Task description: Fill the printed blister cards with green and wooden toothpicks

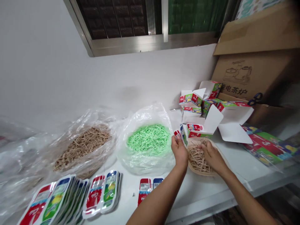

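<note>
My left hand [180,151] grips a small printed packet [184,135] in red, blue and green, held upright and tilted beside the basket. My right hand [212,156] is over a shallow light-brown basket [199,172] of thin brown paper sticks [198,157]. Its fingers are pinched together at the sticks; what they hold is too small to make out. Left of my left hand lies an open clear bag with light-green sticks [150,139]. Partly hidden by my left forearm, another red-and-blue packet [144,187] lies on the white table [127,200].
Farther left, a clear plastic bag holds brown sticks [84,145]. A row of stacked packets [56,200] and a smaller stack [103,193] stand at the front left. Open printed boxes [199,125], a large cardboard box [248,72] and scissors [255,98] are at the right.
</note>
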`<act>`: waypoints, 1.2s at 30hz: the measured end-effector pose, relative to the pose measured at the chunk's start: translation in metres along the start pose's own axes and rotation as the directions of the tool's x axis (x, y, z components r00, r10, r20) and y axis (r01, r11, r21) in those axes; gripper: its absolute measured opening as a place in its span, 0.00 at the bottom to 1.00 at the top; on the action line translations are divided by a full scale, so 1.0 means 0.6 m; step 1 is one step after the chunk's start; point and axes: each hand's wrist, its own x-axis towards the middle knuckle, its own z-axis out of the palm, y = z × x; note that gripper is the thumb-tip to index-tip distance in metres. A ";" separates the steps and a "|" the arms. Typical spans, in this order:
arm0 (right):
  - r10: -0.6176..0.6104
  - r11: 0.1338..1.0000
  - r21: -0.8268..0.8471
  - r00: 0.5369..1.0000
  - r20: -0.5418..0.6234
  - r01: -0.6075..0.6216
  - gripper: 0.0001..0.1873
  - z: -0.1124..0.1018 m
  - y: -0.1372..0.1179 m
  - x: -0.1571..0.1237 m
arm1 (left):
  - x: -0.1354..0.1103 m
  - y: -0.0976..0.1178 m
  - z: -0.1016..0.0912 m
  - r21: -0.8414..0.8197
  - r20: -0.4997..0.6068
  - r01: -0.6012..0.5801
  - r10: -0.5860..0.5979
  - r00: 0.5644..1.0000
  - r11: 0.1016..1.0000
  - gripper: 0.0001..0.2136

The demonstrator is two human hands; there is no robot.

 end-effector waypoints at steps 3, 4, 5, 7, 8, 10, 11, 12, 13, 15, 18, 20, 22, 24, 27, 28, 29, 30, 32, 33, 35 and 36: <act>-0.226 0.942 -0.216 0.961 0.159 0.257 0.06 -0.004 -0.043 -0.009 | 0.001 0.005 -0.002 0.027 -0.030 -0.087 0.088 0.996 0.996 0.15; -0.290 0.905 -0.253 0.930 0.224 0.343 0.07 -0.002 -0.060 -0.014 | 0.001 0.007 -0.003 0.040 -0.036 -0.111 0.112 0.993 0.993 0.14; -0.338 0.877 -0.255 0.900 0.274 0.407 0.08 -0.001 -0.078 -0.019 | -0.001 0.008 -0.004 0.050 -0.041 -0.126 0.128 0.991 0.991 0.13; -0.409 0.847 -0.208 0.849 0.334 0.490 0.10 0.003 -0.109 -0.027 | -0.006 0.011 -0.013 0.055 -0.055 -0.129 0.132 0.990 0.990 0.13; -0.435 0.836 -0.184 0.829 0.351 0.516 0.11 0.004 -0.121 -0.029 | -0.009 0.013 -0.021 0.059 -0.060 -0.124 0.127 0.990 0.991 0.13; -0.456 0.818 -0.178 0.805 0.379 0.547 0.10 0.001 -0.138 -0.031 | -0.016 0.020 -0.046 0.088 -0.054 -0.114 0.119 0.991 0.990 0.14; -0.452 0.813 -0.188 0.800 0.394 0.552 0.10 -0.002 -0.144 -0.030 | -0.020 0.026 -0.063 0.113 -0.047 -0.113 0.119 0.992 0.987 0.15; -0.442 0.810 -0.202 0.800 0.407 0.550 0.09 -0.006 -0.148 -0.028 | -0.025 0.033 -0.082 0.143 -0.038 -0.117 0.123 0.992 0.983 0.15; -0.431 0.810 -0.213 0.800 0.417 0.547 0.09 -0.011 -0.153 -0.026 | -0.029 0.041 -0.102 0.174 -0.033 -0.126 0.134 0.990 0.977 0.16; -0.428 0.810 -0.206 0.794 0.431 0.548 0.10 -0.022 -0.163 -0.019 | -0.040 0.061 -0.143 0.241 -0.014 -0.155 0.164 0.986 0.958 0.15; -0.463 0.821 -0.104 0.762 0.452 0.561 0.12 -0.038 -0.191 -0.009 | -0.060 0.090 -0.195 0.339 0.032 -0.176 0.176 0.984 0.924 0.14; -0.462 0.865 0.057 0.749 0.474 0.498 0.14 -0.042 -0.218 -0.007 | -0.073 0.104 -0.217 0.367 0.030 -0.170 0.171 0.985 0.914 0.13; -0.444 0.893 0.298 0.778 0.446 0.339 0.17 -0.034 -0.248 -0.013 | -0.084 0.110 -0.226 0.363 -0.009 -0.156 0.171 0.985 0.919 0.12; -0.410 0.821 0.544 0.840 0.354 0.172 0.19 -0.010 -0.277 -0.028 | -0.091 0.110 -0.223 0.348 -0.047 -0.139 0.165 0.985 0.927 0.12; -0.339 0.646 0.758 0.923 0.183 0.087 0.19 0.042 -0.314 -0.064 | -0.095 0.104 -0.208 0.289 -0.008 -0.129 0.137 0.991 0.949 0.10; -0.320 0.617 0.782 0.935 0.152 0.084 0.18 0.059 -0.324 -0.078 | -0.095 0.103 -0.203 0.256 0.010 -0.128 0.130 0.991 0.958 0.09; -0.311 0.611 0.786 0.941 0.133 0.091 0.17 0.075 -0.332 -0.092 | -0.096 0.102 -0.200 0.222 0.016 -0.122 0.122 0.992 0.967 0.09; -0.318 0.620 0.777 0.940 0.123 0.109 0.16 0.088 -0.338 -0.104 | -0.096 0.102 -0.199 0.197 0.009 -0.110 0.110 0.994 0.974 0.09; -0.366 0.663 0.728 0.923 0.116 0.171 0.14 0.102 -0.344 -0.121 | -0.096 0.103 -0.203 0.177 -0.023 -0.078 0.083 0.996 0.981 0.09; -0.393 0.683 0.699 0.913 0.106 0.212 0.13 0.103 -0.344 -0.124 | -0.097 0.105 -0.207 0.177 -0.035 -0.063 0.071 0.997 0.982 0.10; -0.437 0.718 0.635 0.895 0.090 0.287 0.12 0.088 -0.340 -0.119 | -0.098 0.109 -0.220 0.202 -0.027 -0.057 0.064 0.998 0.978 0.09; -0.455 0.746 0.590 0.883 0.113 0.309 0.11 0.073 -0.337 -0.111 | -0.099 0.111 -0.229 0.224 -0.019 -0.066 0.072 0.997 0.972 0.09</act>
